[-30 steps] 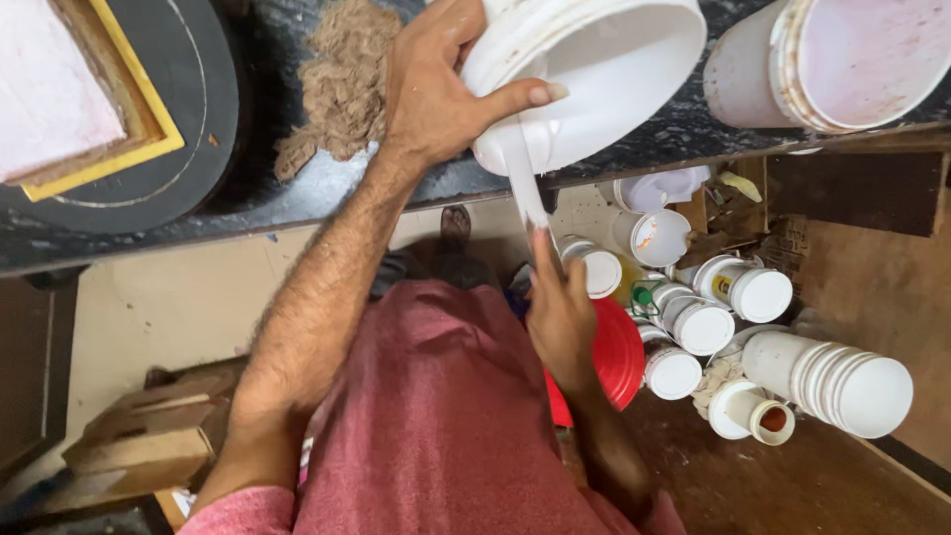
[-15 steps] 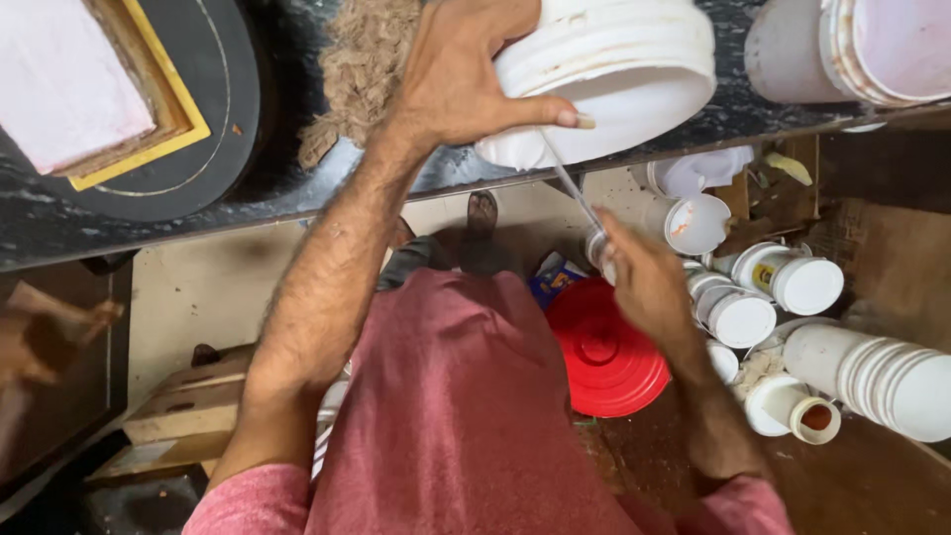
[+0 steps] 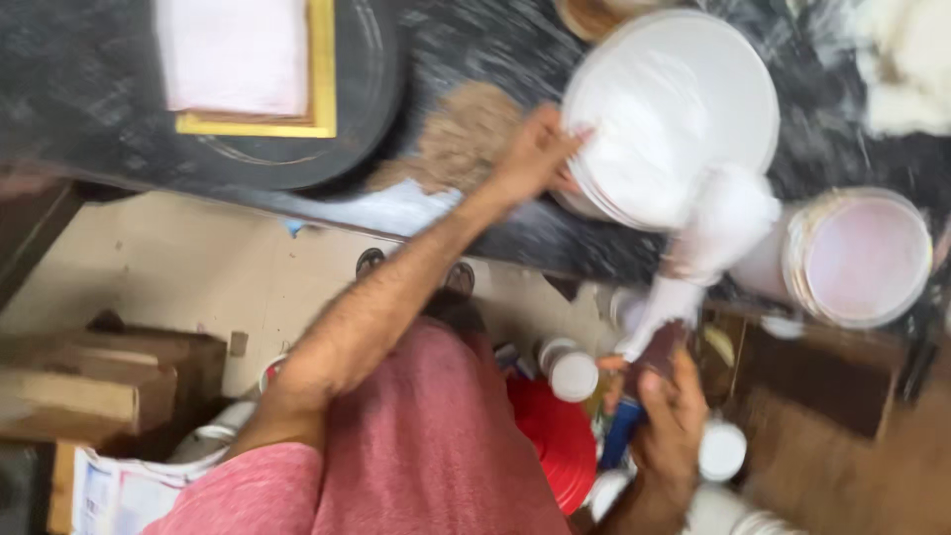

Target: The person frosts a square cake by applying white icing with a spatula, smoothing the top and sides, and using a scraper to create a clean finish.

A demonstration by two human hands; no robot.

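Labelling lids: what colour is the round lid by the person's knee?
Red, clearest in the head view.
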